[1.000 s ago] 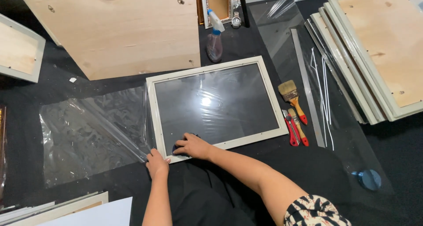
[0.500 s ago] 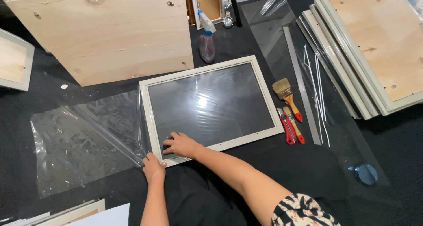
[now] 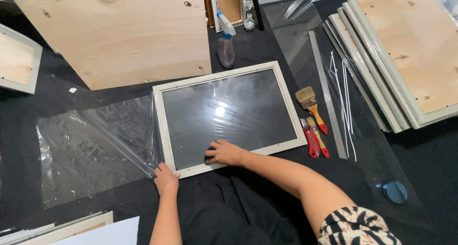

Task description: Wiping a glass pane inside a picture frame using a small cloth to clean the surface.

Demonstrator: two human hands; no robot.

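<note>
A white picture frame [image 3: 228,75] with a glass pane lies flat on the black cloth in front of me. My right hand [image 3: 225,153] presses on the pane near the frame's near edge, fingers spread flat. My left hand [image 3: 165,178] grips the frame's near left corner, where a clear plastic film [image 3: 90,149] meets it. The film spreads out crumpled to the left of the frame.
A large plywood board [image 3: 119,32] lies behind the frame, with a spray bottle [image 3: 226,47] beside it. A paintbrush [image 3: 310,105], red-handled pliers [image 3: 311,139] and a long metal ruler [image 3: 327,92] lie to the right. Stacked frames [image 3: 405,58] fill the right side. A blue round object [image 3: 395,191] lies near right.
The hands stay at the frame's near edge; my right hand has shifted slightly along the pane. The view has moved a little.
</note>
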